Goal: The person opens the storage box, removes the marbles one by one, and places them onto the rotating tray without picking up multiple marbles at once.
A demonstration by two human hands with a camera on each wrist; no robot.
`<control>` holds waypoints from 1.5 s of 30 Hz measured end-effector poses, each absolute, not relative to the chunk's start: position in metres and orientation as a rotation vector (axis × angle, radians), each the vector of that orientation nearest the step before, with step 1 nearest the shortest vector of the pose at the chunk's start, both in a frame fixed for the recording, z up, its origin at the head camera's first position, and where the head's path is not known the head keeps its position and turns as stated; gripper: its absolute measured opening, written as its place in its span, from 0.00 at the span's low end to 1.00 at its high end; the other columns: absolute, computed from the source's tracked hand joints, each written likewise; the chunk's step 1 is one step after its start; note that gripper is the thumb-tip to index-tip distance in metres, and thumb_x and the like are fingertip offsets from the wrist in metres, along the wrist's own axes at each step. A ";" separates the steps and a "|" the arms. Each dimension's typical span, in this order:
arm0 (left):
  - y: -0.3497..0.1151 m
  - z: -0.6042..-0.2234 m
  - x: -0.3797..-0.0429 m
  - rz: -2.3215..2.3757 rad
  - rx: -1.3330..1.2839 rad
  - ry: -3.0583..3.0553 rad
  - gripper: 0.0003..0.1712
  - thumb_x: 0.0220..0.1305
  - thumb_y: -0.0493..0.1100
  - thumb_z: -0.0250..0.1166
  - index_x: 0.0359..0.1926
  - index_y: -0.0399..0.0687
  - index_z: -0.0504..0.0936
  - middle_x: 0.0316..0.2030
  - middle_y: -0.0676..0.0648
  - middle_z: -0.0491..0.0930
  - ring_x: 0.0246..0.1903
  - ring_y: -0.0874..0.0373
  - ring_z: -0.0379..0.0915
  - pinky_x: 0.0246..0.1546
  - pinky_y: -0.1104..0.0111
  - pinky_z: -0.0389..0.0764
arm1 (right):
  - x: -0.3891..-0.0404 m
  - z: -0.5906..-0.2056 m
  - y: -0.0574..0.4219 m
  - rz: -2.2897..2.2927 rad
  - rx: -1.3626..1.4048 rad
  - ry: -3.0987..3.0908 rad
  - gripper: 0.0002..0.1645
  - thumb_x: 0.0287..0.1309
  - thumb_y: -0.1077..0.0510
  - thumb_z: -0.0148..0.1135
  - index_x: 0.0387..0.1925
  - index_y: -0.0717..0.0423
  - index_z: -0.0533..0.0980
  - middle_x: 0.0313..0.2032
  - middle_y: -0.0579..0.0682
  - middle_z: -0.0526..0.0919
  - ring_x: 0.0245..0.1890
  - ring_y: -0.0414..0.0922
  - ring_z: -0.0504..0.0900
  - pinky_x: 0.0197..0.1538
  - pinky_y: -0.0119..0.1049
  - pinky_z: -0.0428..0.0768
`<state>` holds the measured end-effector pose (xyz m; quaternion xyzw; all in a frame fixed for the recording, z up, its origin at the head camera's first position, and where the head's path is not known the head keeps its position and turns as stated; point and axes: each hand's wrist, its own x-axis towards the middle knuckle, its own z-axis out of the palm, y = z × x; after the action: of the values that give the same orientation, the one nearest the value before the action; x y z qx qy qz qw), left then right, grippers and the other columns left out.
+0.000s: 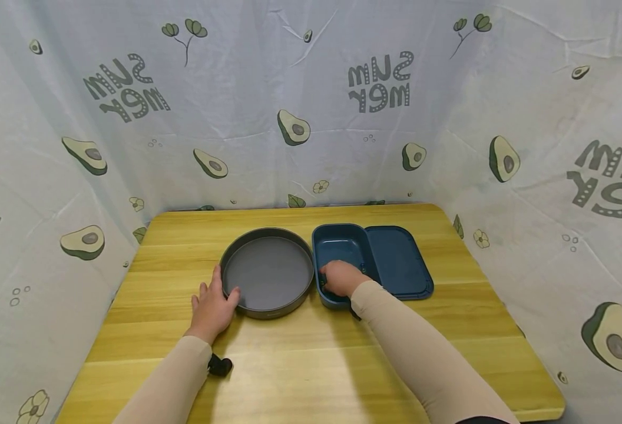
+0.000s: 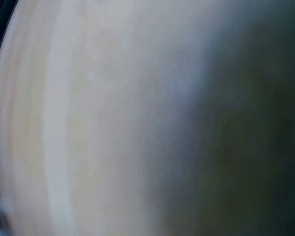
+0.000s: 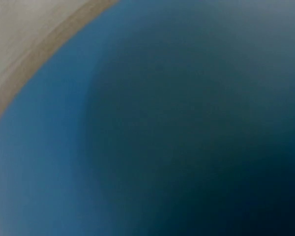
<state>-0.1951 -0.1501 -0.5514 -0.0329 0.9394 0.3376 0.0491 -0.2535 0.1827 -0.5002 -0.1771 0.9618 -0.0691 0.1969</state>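
A round grey pan (image 1: 268, 272) sits on the table, and my left hand (image 1: 212, 309) is at its left side, fingers spread and thumb over the near rim. My right hand (image 1: 343, 278) reaches down into a blue rectangular box (image 1: 341, 250), its back turned up. Small dark bits show beside its fingertips and near the box's right wall; I cannot tell whether the fingers hold any of them. In the right wrist view, the blurred blue wall of the box (image 3: 49, 128) fills most of the picture. Only a blurred pale surface and a dark area show in the left wrist view.
A flat blue lid (image 1: 400, 259) lies against the box's right side. The wooden table (image 1: 290, 365) carries all of these. Behind and beside it hangs a white curtain (image 1: 258, 159) printed with avocados. A black strap piece (image 1: 219, 365) juts from the left wrist.
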 end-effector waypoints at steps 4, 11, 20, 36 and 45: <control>-0.149 -0.550 -0.195 1.025 -0.099 2.861 0.51 0.79 0.60 0.50 0.86 0.51 0.31 0.83 0.33 0.51 0.81 0.24 0.33 0.76 0.28 0.30 | -0.253 -0.502 0.183 -0.174 -0.530 2.708 0.23 0.69 0.57 0.69 0.62 0.59 0.82 0.60 0.57 0.86 0.63 0.57 0.83 0.66 0.50 0.81; -0.149 -0.551 -0.195 1.025 -0.098 2.860 0.51 0.79 0.60 0.49 0.86 0.51 0.31 0.83 0.34 0.50 0.81 0.24 0.33 0.76 0.28 0.30 | -0.253 -0.505 0.186 -0.163 -0.576 2.765 0.04 0.66 0.59 0.71 0.41 0.54 0.85 0.40 0.52 0.89 0.44 0.51 0.87 0.51 0.48 0.85; -0.149 -0.552 -0.195 1.024 -0.103 2.855 0.51 0.79 0.60 0.49 0.86 0.52 0.30 0.83 0.33 0.50 0.81 0.24 0.32 0.76 0.28 0.29 | -0.251 -0.503 0.183 -0.199 -0.555 2.751 0.07 0.67 0.60 0.70 0.31 0.50 0.82 0.35 0.50 0.86 0.41 0.49 0.84 0.50 0.48 0.83; -0.149 -0.550 -0.194 1.021 -0.097 2.852 0.51 0.80 0.60 0.50 0.86 0.52 0.29 0.83 0.34 0.49 0.81 0.25 0.33 0.76 0.28 0.30 | -0.251 -0.492 0.205 -0.703 -0.437 2.824 0.12 0.70 0.53 0.69 0.50 0.52 0.88 0.44 0.47 0.91 0.43 0.44 0.86 0.51 0.43 0.87; -0.148 -0.551 -0.194 1.009 -0.100 2.855 0.51 0.80 0.61 0.49 0.86 0.52 0.30 0.83 0.34 0.48 0.81 0.25 0.33 0.76 0.28 0.30 | -0.244 -0.478 0.200 -0.917 -0.417 2.781 0.14 0.71 0.51 0.68 0.51 0.51 0.87 0.43 0.45 0.90 0.41 0.41 0.84 0.49 0.42 0.85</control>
<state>-0.1942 -0.1483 -0.5511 -0.0331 0.9408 0.3327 0.0560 -0.2442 0.2001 -0.4776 -0.1405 0.9362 -0.3087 0.0915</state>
